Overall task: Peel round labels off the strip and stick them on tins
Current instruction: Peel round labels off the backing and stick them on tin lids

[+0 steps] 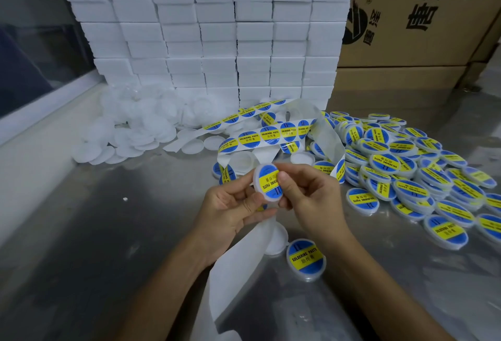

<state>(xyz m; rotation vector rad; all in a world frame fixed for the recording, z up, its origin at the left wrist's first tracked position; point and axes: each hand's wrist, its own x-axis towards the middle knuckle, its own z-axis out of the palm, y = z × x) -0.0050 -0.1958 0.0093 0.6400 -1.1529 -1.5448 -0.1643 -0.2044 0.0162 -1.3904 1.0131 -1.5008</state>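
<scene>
Pressing now: right thumb flat on the round label (268, 181) of the tin in hand (267, 182), lifted off the bench over its middle; label looks seated, likely last rub-down before it is set aside.
Left hand (233, 205): fingers curled round the tin's left rim, holding it tilted toward the camera; the backing also runs through this hand.
Right hand (306, 194): thumb and fingers pinch the tin from its right side.
Spent backing (244, 254): bare white liner trails from under the hands down to the near edge of the steel bench (108, 232); its labels are gone.
Near singles: one labelled tin (305, 258) just right of the liner, one bare white tin (276, 237) partly under it.
Done pile (406, 156): many labelled tins heaped toward the bench's right edge, overlapping, too many to count.
Label strip (260, 134): looped beyond the hands mid-bench, a good run of blue-yellow "SOLDERING PASTE" labels not yet peeled.
Bare near strip: a few unlabelled white tins (244, 160) under and beside the loops.
Blank pile (130, 129): big heap of white rounds, seemingly unlabelled tins, toward the far left of the bench.
Far edge: stacked white boxes (206, 29), brown cardboard cartons (420, 15) to their right.
Progress judgement: well under way, perhaps around half; left to do is the blank pile and the remaining strip.
</scene>
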